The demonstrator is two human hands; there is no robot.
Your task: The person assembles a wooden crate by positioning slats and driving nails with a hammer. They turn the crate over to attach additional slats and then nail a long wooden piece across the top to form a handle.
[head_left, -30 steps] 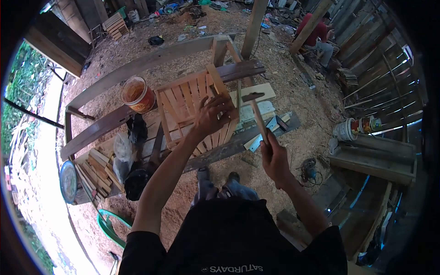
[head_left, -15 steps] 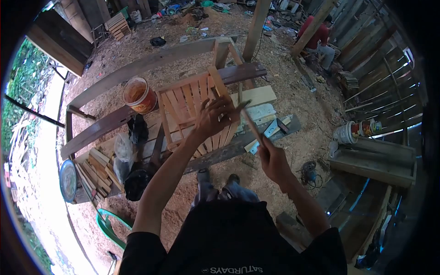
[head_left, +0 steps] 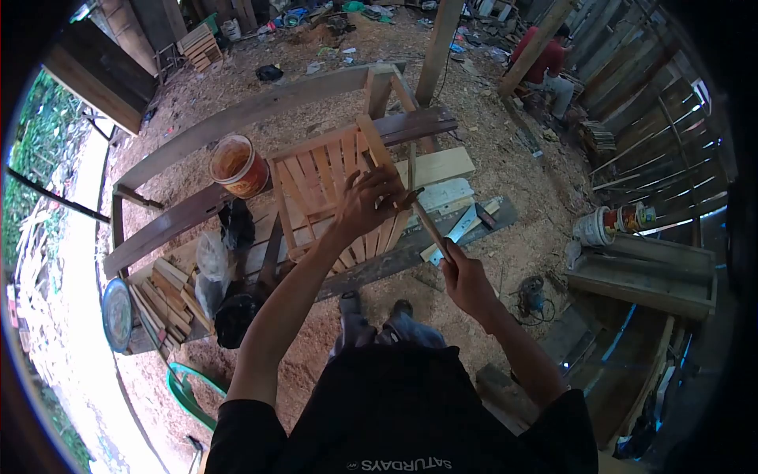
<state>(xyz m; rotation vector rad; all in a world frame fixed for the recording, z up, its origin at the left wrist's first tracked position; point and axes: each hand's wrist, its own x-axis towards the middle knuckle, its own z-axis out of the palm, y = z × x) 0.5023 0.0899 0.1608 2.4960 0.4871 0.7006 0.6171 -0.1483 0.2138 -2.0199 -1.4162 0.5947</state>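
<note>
My right hand (head_left: 469,286) is wrapped round the handle of a hammer (head_left: 431,226). The hammer's head is at the right edge of a slatted wooden frame (head_left: 299,180), close beside my left hand's fingers. My left hand (head_left: 366,204) rests over that edge of the frame, fingers bent and thumb drawn in. Anything small between its fingertips is hidden or too small to make out. To the right of the frame lie a pale board (head_left: 439,167) and a try square (head_left: 464,223).
The frame lies on a low bench of dark planks (head_left: 347,278). A paint bucket (head_left: 240,167), plastic bags (head_left: 212,257) and wood offcuts (head_left: 164,296) are to the left. A power tool (head_left: 534,294) sits on the ground at right. A person in red (head_left: 545,63) sits far back.
The hammer's head has dropped slightly toward the frame's edge, and my right hand is a little lower. My left hand stays in nearly the same place.
</note>
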